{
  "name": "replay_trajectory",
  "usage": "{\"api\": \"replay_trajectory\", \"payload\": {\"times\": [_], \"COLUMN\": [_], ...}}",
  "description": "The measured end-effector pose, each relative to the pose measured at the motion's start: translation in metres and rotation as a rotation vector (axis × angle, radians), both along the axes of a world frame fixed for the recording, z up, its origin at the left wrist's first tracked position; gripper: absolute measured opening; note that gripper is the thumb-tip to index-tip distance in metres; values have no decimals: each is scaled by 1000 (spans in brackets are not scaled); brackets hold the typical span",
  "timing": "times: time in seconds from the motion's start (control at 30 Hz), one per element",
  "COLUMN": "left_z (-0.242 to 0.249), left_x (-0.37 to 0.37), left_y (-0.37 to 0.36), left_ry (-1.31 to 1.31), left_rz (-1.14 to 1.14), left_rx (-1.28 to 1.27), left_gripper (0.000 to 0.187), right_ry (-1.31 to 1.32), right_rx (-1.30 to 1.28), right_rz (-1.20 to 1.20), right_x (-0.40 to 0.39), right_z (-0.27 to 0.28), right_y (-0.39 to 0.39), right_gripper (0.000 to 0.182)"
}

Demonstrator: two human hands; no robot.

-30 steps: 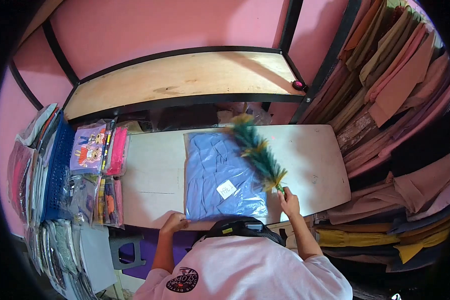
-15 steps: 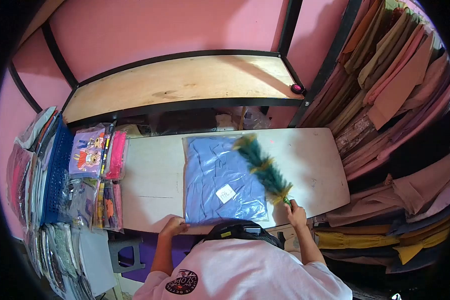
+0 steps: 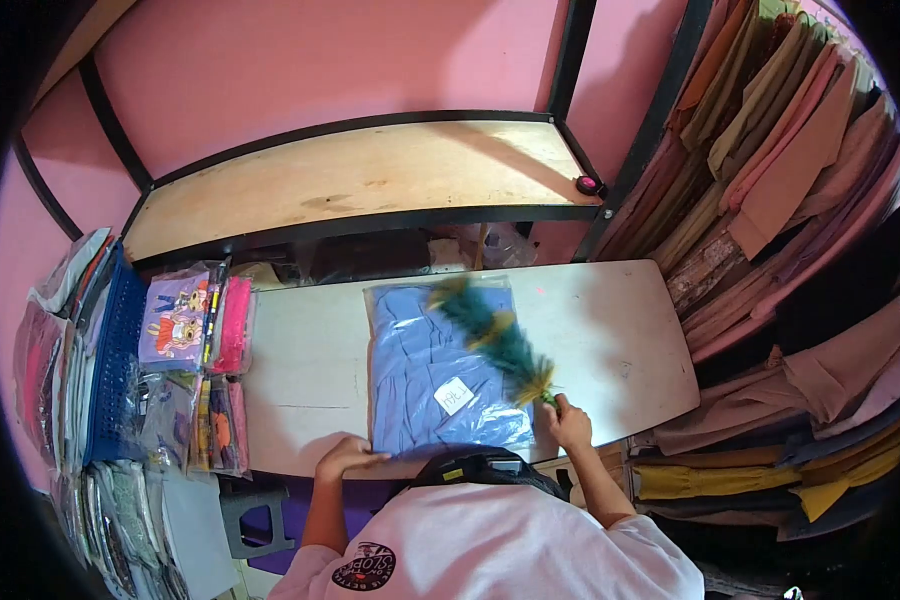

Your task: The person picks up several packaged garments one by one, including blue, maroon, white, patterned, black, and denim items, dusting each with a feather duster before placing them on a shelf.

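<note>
My right hand (image 3: 569,424) is closed around the green handle of a feather duster (image 3: 505,350) with dark green and yellow plumes. The duster slants up and left across a clear plastic bag of folded blue cloth (image 3: 400,385). Its tip blurs with motion over the upper part of the bag. A white label (image 3: 454,396) with handwriting sits on the bag. At the bag's near left corner, my left hand (image 3: 346,456) rests by the table edge, fingers stretched out and touching or almost touching the plastic.
The package lies on a white table (image 3: 620,350). To the left stand packed clothes (image 3: 175,315) and a blue plastic basket (image 3: 115,350). A wooden shelf (image 3: 360,180) holds a tape measure (image 3: 588,186). Garments (image 3: 770,150) hang at right; a grey stool (image 3: 257,522) stands below.
The feather duster and my right hand have swung left, further over the bag. My left hand's fingers have stretched a little to the right. The view has shifted slightly.
</note>
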State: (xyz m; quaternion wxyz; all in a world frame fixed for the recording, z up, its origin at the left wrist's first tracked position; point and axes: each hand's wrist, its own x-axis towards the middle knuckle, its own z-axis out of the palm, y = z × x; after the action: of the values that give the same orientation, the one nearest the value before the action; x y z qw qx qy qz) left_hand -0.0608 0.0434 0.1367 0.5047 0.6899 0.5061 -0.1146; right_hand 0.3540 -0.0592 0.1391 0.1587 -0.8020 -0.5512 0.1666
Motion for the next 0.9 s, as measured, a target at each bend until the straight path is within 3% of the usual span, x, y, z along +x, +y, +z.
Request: {"api": "replay_trajectory", "payload": {"times": [0.07, 0.13, 0.2, 0.27, 0.33, 0.4, 0.53, 0.6, 0.63, 0.7, 0.73, 0.8, 0.87, 0.9], "left_z": [0, -21, -58, -64, -46, 8, 76, 117, 142, 177, 169, 150, 144, 124], "left_x": [13, 29, 46, 57, 71, 83, 90, 101, 109, 133, 142, 165, 195, 209], "left_y": [17, 29, 42, 48, 63, 65, 93, 99, 97, 86, 85, 84, 63, 57], "left_ry": [22, 46, -568, -608, -672, -876, -858, -1103, -1100, -1035, -1034, -622, -374, -402], "left_rz": [104, 208, 683, 730, 762, 855, 1018, 850, 852, 575, 581, 212, 139, 102], "left_rx": [140, 278, 478, 436, 406, -130, -99, -43, -46, 355, 354, 961, 836, 669], "left_gripper": [40, 45, 58, 58, 60, 49, 46, 48, 48, 48, 48, 53, 64, 68], "right_ry": [-1, 112, 325, 452, 639, 854, 987, 1049, 1046, 1043, 1063, 1081, 1120, 1122], "right_rx": [-29, 245, 377, 362, 370, 309, 308, 278, 259, 232, 252, 263, 257, 250], "right_rz": [-313, -379, -454, -539, -574, -640, -599, -603, -623, -643, -643, -641, -631, -626], "right_x": [5, 23, 45, 59, 70, 59, 57, 58, 55, 53, 54, 54, 53, 54], "right_z": [-1, -22, -52, -83, -98, -69, -60, -51, -43, -41, -44, -43, -38, -41], "right_y": [1, -5, -14, -26, -30, -34, -45, -48, -46, -47, -46, -47, -47, -47], "right_gripper": [33, 30, 30, 30, 30, 28, 27, 27, 27, 27, 27, 27, 28, 28]}}
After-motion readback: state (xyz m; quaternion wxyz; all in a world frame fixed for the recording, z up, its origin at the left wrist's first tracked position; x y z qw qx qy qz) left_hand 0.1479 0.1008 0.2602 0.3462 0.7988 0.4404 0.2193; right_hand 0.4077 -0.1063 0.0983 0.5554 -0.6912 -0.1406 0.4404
